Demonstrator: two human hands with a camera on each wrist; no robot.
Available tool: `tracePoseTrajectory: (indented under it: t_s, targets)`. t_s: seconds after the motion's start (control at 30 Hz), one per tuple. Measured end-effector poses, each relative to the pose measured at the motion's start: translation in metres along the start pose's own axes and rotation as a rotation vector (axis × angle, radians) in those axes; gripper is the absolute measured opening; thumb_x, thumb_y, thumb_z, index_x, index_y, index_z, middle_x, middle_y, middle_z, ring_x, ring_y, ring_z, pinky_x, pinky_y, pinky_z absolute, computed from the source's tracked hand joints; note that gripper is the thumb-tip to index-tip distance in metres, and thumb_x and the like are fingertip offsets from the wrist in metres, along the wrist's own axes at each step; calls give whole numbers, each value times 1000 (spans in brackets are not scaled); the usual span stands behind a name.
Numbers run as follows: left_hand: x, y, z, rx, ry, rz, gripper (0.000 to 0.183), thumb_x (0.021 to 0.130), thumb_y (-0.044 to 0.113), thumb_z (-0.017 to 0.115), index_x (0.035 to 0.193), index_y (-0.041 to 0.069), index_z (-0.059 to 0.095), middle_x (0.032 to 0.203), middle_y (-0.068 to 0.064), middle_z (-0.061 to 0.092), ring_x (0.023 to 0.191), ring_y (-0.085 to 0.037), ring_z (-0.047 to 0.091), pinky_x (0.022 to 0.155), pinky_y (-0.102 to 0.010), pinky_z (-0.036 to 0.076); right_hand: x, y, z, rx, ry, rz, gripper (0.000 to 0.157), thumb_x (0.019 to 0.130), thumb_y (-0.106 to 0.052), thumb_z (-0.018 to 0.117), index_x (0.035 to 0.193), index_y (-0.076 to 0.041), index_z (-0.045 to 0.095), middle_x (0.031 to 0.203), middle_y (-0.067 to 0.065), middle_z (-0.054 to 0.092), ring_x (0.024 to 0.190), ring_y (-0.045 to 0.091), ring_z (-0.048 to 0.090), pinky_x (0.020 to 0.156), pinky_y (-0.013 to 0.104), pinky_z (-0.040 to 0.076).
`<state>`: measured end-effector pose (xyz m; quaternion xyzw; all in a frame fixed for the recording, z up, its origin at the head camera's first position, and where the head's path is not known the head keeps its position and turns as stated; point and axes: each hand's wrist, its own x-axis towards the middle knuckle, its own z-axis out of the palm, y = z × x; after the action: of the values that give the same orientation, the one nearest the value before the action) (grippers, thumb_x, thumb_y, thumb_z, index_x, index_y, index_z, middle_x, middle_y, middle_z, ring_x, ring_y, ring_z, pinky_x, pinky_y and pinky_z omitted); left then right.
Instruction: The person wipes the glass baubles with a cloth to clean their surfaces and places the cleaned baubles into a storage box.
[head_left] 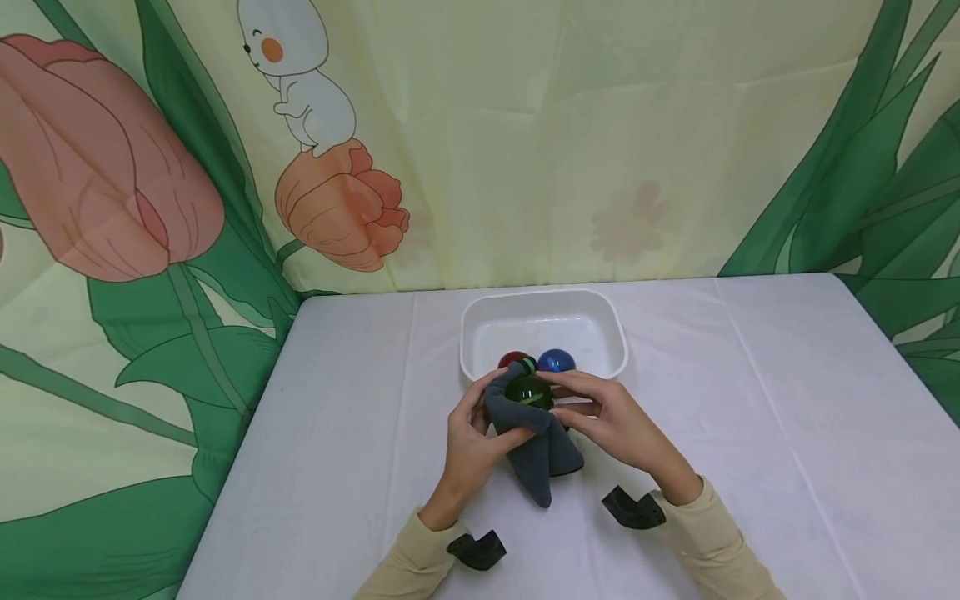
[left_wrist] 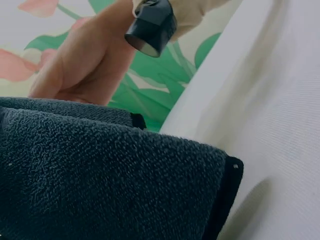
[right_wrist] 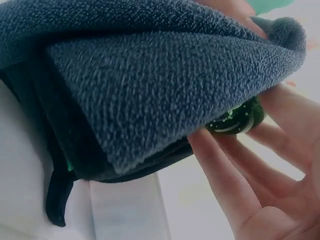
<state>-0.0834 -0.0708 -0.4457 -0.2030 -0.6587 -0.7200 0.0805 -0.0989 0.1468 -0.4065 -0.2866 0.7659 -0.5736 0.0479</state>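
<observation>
A dark green glossy ball with light speckles is partly wrapped in a dark blue-grey towel. My left hand grips the towel around the ball's left side, thumb on the near side. From the right, my right hand holds the ball by its fingertips, the thumb at the towel's edge. Loose towel corners hang below both hands. In the right wrist view the towel covers most of the ball. In the left wrist view the towel hides the ball and my left fingertips.
Just beyond the hands stands a white plastic basin. A red ball and a blue ball lie at its near side. A white cloth covers the table, and a printed floral curtain hangs behind it.
</observation>
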Motion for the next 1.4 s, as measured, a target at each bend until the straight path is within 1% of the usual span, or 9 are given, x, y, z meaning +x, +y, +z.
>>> tracePoseTrajectory:
  t_s: [0.13, 0.37, 0.53, 0.8, 0.9, 1.0, 1.13, 1.23, 1.4]
  targets:
    - [2, 1, 0, 6, 7, 11, 69, 79, 2, 82, 140, 0, 50, 134, -24, 58, 121, -16, 60, 105, -28, 48, 0, -1, -1, -26, 2, -76, 52, 89, 1, 69, 139, -1, 54, 136, 17, 56, 118, 23, 63, 93, 34, 56]
    - [3, 2, 1, 9, 50, -13, 69, 77, 8, 85, 138, 3, 53, 129, -22, 62, 116, -18, 64, 100, -29, 51, 2, 1, -3, -187, 26, -228, 51, 83, 4, 76, 131, -10, 65, 138, 8, 59, 131, 18, 53, 101, 17, 47]
    - [3, 4, 2, -10, 60, -27, 71, 77, 21, 87, 137, 5, 54, 129, -20, 63, 115, -21, 65, 99, -31, 53, 3, 2, -3, -246, 40, -268, 57, 77, 7, 79, 130, -11, 66, 137, 7, 60, 131, 18, 53, 102, 15, 46]
    - [1, 4, 2, 4, 57, -33, 71, 77, 25, 87, 137, 5, 54, 131, -19, 62, 117, -20, 63, 102, -31, 50, 2, 3, -2, -230, 53, -261, 60, 76, 10, 78, 132, -7, 63, 134, 9, 61, 126, 17, 57, 97, 19, 51]
    - [1, 3, 2, 1, 45, -29, 71, 78, 23, 86, 138, 4, 53, 132, -20, 61, 118, -19, 63, 103, -31, 49, 1, 2, -1, -152, 50, -183, 56, 80, 8, 76, 133, -4, 62, 130, 13, 62, 115, 18, 65, 91, 25, 56]
    - [1, 3, 3, 2, 24, -22, 71, 78, 19, 86, 139, 3, 52, 134, -22, 59, 120, -19, 62, 104, -31, 48, 0, 0, -2, -53, 36, -51, 50, 85, 3, 73, 133, -1, 61, 126, 16, 63, 106, 19, 69, 86, 28, 58]
    - [1, 3, 4, 9, 18, -21, 70, 78, 17, 86, 137, 3, 53, 133, -21, 60, 120, -18, 61, 105, -31, 48, 0, 0, -6, -26, 11, 41, 47, 88, -2, 72, 134, 0, 60, 127, 18, 64, 105, 23, 69, 86, 29, 59]
    - [1, 4, 4, 18, 30, -17, 69, 77, 17, 87, 136, 4, 54, 132, -19, 61, 120, -19, 62, 104, -32, 48, 0, 0, -7, -52, -8, 22, 50, 88, -3, 73, 135, -2, 59, 132, 17, 62, 109, 25, 68, 88, 32, 58]
    - [2, 6, 3, 14, 39, -9, 69, 76, 17, 87, 135, 4, 54, 131, -19, 62, 118, -21, 63, 103, -32, 49, 0, 0, -8, -49, -24, -60, 56, 87, 0, 73, 140, -6, 55, 139, 13, 56, 120, 15, 61, 95, 30, 55]
